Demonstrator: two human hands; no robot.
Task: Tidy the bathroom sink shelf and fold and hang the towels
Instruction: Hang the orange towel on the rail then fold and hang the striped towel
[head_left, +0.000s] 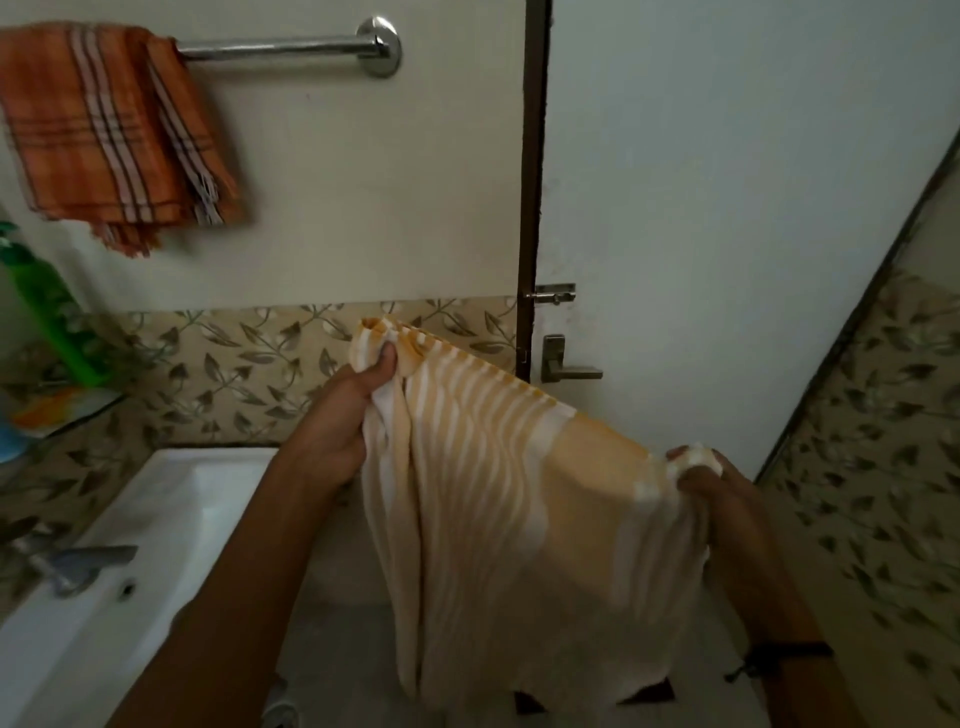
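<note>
A pale yellow-and-white striped cotton towel (524, 499) hangs spread in the air between both hands, its top edge stretched taut and sloping down toward the right, the rest falling in loose folds toward the tiled floor. The left hand (345, 410) has its grip closed on the bunched upper-left corner, thumb pressed over the cloth; the right hand (714, 486) pinches the opposite corner in a closed grip — a dark band circles that wrist. Up on the cream wall, an orange plaid towel with fringed ends (111, 135) is draped folded over the left end of a chrome towel rail (283, 48), well apart from the striped one. Below left sits a white ceramic sink (156, 519) with a grey metal tap (78, 564), and beside it a green plastic bottle (52, 312) stands on a shelf — blurred. Behind the striped towel is a pale door with a metal handle (563, 364).
</note>
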